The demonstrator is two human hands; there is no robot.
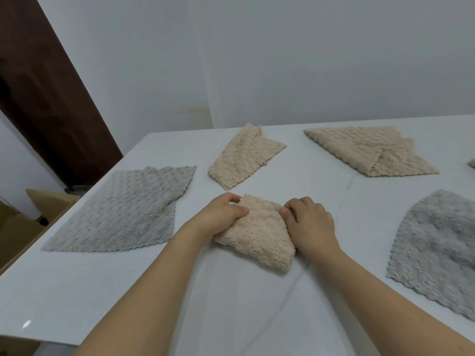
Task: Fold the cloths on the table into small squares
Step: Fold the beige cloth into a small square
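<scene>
A beige fluffy cloth [257, 235], folded small, lies in the middle of the white table [102, 291]. My left hand [223, 214] grips its far left corner, fingers curled over the fabric. My right hand [311, 222] pinches its far right corner. A grey cloth [120, 214] lies flat and unfolded at the left. A beige cloth [244, 156] folded into a strip sits behind the middle. Another beige cloth [370, 150], loosely folded, lies at the back right. A second grey cloth [437, 247] is spread at the right edge.
The table's left edge runs diagonally, with cardboard boxes [38, 209] on the floor beyond it. A dark brown door [46, 93] stands at the far left. A white wall [282, 60] rises behind the table. A sliver of another grey cloth [471, 163] shows at the far right.
</scene>
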